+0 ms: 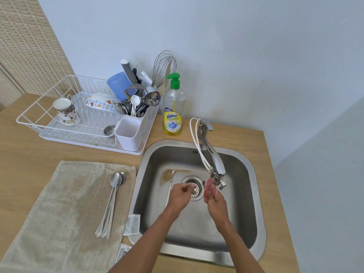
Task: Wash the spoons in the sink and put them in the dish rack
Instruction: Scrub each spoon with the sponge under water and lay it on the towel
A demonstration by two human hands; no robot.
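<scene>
A: Head view, entry 1: the sink?

B: 1 steel sink (262,194), set in a wooden counter (29,158). On its floor lay 1 long spoon (170,184), bowl end toward the back wall, left of the drain (192,181).

A: Entry 2: the hands?

B: The left hand (180,196) hung over the drain, just beside that spoon's handle. Its fingers were blurred, so I could not tell whether they had hold of anything. The right hand (215,201) was under the spout of the tap (213,160), fingers curled round a pink mesh scrubber (208,184).

A: Entry 3: spoons outside the sink?

B: 1 bundle of long spoons (111,205) lay on a beige towel (59,203) left of the sink, bowl ends away from the person. 3 handle ends showed.

A: Entry 4: the dish rack?

B: 1 white wire dish rack (29,117) stood at the back left of the counter, well apart from both hands. It held 1 patterned mug (64,111), 1 patterned plate (100,103), 1 small metal bowl (109,130) and a white cutlery holder (129,136) with utensils crowded in its rear part.

A: Entry 5: anything between?

B: 1 soap bottle (173,111) with a green pump stood between the rack and the tap. 1 whisk (164,66) leaned by the wall behind it.
</scene>
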